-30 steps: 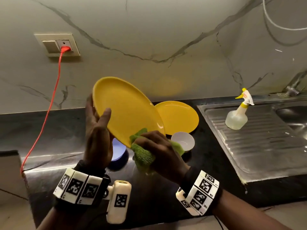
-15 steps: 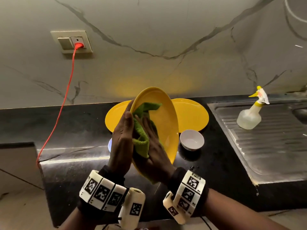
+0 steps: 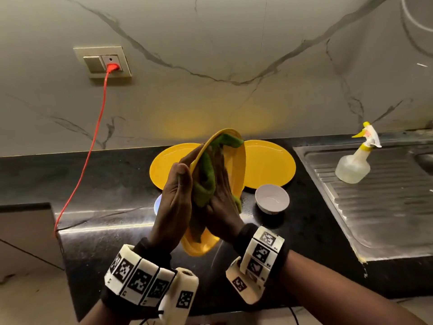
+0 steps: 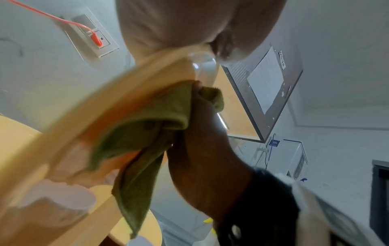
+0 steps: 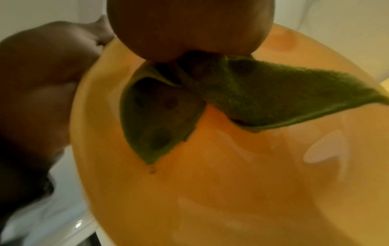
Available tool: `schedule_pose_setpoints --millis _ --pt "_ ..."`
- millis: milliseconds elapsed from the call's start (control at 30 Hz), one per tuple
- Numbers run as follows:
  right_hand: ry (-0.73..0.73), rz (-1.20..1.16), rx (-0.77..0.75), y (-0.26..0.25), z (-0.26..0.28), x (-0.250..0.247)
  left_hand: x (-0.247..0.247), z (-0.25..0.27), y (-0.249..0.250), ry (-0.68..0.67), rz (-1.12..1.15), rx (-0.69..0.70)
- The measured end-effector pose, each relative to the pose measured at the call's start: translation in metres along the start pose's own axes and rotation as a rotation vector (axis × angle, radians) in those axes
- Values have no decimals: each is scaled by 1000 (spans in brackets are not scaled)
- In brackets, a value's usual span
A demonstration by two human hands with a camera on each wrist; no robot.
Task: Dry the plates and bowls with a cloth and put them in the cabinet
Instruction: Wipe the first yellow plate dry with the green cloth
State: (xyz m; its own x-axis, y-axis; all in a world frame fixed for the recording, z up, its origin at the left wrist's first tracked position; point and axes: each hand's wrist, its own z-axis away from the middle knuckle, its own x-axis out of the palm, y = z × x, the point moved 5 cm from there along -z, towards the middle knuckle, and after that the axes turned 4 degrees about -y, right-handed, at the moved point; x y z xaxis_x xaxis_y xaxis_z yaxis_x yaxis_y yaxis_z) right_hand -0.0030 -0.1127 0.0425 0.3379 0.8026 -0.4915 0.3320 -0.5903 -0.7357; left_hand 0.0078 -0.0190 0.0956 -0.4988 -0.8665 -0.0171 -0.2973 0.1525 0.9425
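I hold a yellow plate (image 3: 237,165) (image 5: 231,183) almost on edge above the black counter (image 3: 105,184). My left hand (image 3: 177,195) grips its left rim (image 4: 94,93), thumb on the near side. My right hand (image 3: 220,198) (image 4: 200,141) holds a green cloth (image 3: 206,177) (image 4: 147,113) (image 5: 273,96) and presses it against the plate's inner face, fingers nearly straight. Two more yellow plates (image 3: 165,165) (image 3: 269,165) lie flat behind. A white bowl (image 3: 271,199) stands to the right. A blue bowl (image 3: 158,204) is mostly hidden behind my left hand.
A spray bottle (image 3: 352,166) stands on the steel drainboard (image 3: 379,202) at right. A red cable (image 3: 93,137) runs from the wall socket (image 3: 103,62) down over the counter's left end. The marble wall rises just behind the plates.
The plate has turned from facing me to nearly edge-on. The cloth went from the plate's lower rim onto its inner face and further up. Two plates now show behind it.
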Motion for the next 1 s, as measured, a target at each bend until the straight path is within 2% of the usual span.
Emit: schedule_pose_setpoints --millis 100,167,233,333,400,500,600,733,800,867,933,1000 --pt "80 -211 131 18 -14 -5 -1 2 -3 -30 -52 48" --pt "117 -248 229 23 -16 -5 -3 2 -2 -24 -69 61" --pt "60 -115 154 3 -5 1 -5 0 1 -11 -36 80" --pt "-49 43 -104 -35 26 15 -14 -6 0 20 -4 42" --pt "-104 -8 -141 -37 39 21 -16 -6 -4 -16 -7 -16" --pt "-100 34 -128 -24 30 22 -14 -3 -10 -23 -15 -54" --pt "39 31 -71 -8 0 10 -5 1 -11 -24 -35 -41" --pt "357 -118 23 34 -41 -24 -2 8 -9 -23 -43 10" --pt "459 -132 133 59 -48 -31 -5 10 -9 -20 -78 20" --pt "442 -166 272 71 -43 -26 -7 11 -9 -24 -93 16" --pt "339 -271 381 69 -31 -8 -7 10 -7 -17 -114 20" --pt "225 -384 350 49 -16 11 -10 6 -5 6 -123 34"
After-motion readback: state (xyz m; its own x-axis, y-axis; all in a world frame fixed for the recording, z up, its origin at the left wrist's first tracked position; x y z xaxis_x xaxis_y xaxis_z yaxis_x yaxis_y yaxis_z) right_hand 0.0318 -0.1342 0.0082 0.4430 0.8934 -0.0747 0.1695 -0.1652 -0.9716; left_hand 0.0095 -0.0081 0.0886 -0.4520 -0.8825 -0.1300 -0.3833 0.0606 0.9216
